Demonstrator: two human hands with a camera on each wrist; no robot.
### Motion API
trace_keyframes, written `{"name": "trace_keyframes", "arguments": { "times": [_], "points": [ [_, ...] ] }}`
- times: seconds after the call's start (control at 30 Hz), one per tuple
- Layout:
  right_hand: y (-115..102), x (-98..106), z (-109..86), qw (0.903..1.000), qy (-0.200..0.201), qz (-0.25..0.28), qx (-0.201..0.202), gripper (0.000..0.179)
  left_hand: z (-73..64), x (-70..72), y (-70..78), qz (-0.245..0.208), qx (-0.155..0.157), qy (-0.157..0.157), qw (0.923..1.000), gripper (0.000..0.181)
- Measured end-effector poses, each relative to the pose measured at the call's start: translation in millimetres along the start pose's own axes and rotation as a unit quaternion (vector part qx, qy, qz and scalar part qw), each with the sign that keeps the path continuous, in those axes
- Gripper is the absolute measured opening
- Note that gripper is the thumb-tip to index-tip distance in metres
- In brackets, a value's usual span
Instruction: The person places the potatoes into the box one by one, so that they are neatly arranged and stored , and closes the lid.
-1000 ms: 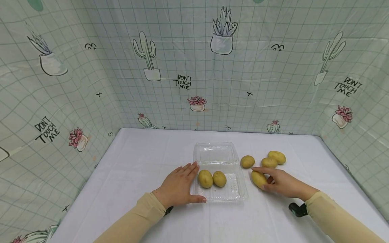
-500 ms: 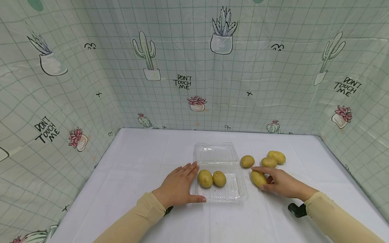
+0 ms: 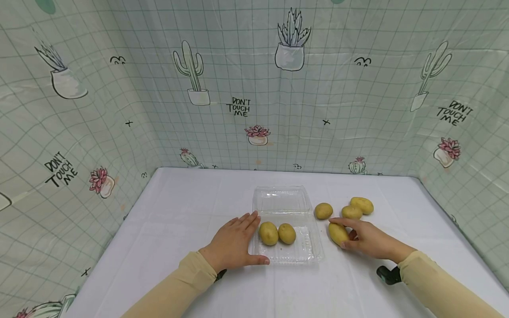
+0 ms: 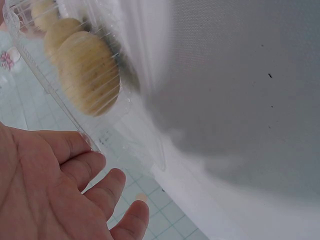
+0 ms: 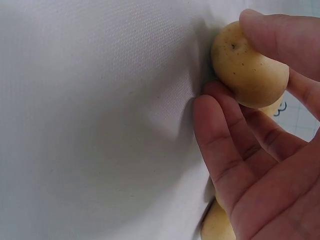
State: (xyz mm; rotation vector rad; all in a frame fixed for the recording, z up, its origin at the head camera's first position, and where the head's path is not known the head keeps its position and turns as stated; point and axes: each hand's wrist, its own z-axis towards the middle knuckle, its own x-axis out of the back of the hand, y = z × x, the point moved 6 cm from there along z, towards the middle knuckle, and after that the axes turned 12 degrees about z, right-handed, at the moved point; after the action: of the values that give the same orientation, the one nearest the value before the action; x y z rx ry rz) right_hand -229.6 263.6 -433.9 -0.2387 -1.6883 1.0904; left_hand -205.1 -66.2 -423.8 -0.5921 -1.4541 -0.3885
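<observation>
My right hand (image 3: pixel 367 238) grips a yellow potato (image 3: pixel 337 234) on the table, right of the plastic box. In the right wrist view the thumb lies on one side of that potato (image 5: pixel 250 70) and the fingers curl round the other. A clear plastic clamshell box (image 3: pixel 306 258) lies with its lid (image 3: pixel 280 201) folded back. Two potatoes sit side by side in its base, a larger one (image 3: pixel 268 234) and a smaller one (image 3: pixel 287 234). My left hand (image 3: pixel 234 243) rests at the box's left edge, fingers extended and thumb at the front corner; its fingertips meet the clear wall (image 4: pixel 55 95) in the left wrist view.
Behind the right hand lie three more potatoes: one (image 3: pixel 324 211) near the lid, one (image 3: pixel 351 213) in the middle, and a longer one (image 3: pixel 362 205) farther back. A white cloth covers the table (image 3: pixel 191 194). Patterned grid curtains (image 3: pixel 222 132) enclose the back and sides.
</observation>
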Motion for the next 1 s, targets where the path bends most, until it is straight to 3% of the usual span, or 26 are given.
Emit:
{"name": "trace_keyframes", "arguments": {
  "times": [0.67, 1.0],
  "points": [
    [4, -2, -0.5, 0.9999, 0.011, 0.006, -0.006, 0.062, -0.1, -2.0, 0.2, 0.005, 0.002, -0.004, 1.0000, 0.110],
    [-20, 8, 7.7, 0.9976, 0.036, -0.016, 0.057, 0.063, 0.0, -0.1, 0.2, 0.004, -0.001, -0.002, 1.0000, 0.109]
  ]
}}
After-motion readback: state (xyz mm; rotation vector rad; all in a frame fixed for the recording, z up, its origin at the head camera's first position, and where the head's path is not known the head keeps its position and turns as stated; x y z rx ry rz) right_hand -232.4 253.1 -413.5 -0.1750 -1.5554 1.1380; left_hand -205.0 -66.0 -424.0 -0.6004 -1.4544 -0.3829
